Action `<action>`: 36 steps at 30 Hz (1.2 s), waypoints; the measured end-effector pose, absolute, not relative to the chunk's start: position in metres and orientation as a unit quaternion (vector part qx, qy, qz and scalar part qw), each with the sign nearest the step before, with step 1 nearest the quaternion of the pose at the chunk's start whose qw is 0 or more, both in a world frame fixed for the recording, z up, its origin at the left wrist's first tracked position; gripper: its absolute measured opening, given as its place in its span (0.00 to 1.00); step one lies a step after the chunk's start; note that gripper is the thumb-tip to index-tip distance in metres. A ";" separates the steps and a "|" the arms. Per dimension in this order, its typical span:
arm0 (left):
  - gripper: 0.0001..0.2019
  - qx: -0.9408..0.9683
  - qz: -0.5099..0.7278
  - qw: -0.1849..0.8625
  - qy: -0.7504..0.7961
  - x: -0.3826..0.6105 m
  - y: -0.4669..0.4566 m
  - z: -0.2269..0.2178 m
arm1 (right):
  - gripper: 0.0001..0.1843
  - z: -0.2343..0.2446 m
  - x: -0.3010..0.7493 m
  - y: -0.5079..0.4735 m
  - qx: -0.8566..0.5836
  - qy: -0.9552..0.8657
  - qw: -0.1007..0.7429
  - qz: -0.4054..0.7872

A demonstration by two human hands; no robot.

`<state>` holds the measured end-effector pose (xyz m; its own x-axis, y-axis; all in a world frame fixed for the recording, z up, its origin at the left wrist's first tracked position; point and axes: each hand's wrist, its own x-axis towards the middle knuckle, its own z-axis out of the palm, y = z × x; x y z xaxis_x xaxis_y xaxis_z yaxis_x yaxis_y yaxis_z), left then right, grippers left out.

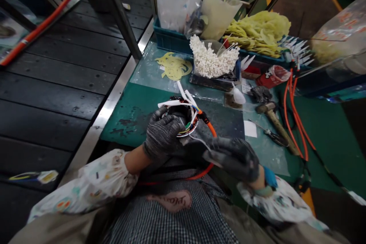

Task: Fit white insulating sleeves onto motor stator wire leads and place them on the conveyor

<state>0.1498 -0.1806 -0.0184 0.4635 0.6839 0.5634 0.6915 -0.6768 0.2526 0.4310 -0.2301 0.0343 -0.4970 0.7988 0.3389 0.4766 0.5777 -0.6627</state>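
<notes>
Head view: the left hand (162, 135) clenches a ring-shaped wire bundle (185, 120), held between both hands above the counter (126, 110). The right hand (233, 158) pinches a thin white strand (200, 142) from it. Keeping the strand taut and the ring steady seems wise.

Pink patch (171, 200) on checked apron (185, 225): lettering upside down, illegible. No other text readable.

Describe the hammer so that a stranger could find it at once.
Start at the green bench. Beyond the right hand, beside the orange cables, lies the hammer. It alone has a wooden handle.
</notes>
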 end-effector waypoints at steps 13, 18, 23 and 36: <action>0.04 -0.837 -0.383 -0.033 -0.388 0.156 -0.181 -0.006 | 0.11 0.039 0.364 -0.143 -0.432 -0.854 0.192 0.216; 0.07 -0.841 -0.385 -0.015 -0.380 0.154 -0.180 -0.005 | 0.12 0.046 0.371 -0.147 -0.380 -0.731 0.353 0.443; 0.10 -0.845 -0.374 -0.029 -0.381 0.151 -0.179 -0.007 | 0.07 0.049 0.381 -0.144 -0.358 -0.709 0.329 0.511; 0.07 -0.853 -0.347 -0.035 -0.388 0.147 -0.181 0.002 | 0.08 0.025 0.383 -0.145 -0.326 -0.770 0.362 0.413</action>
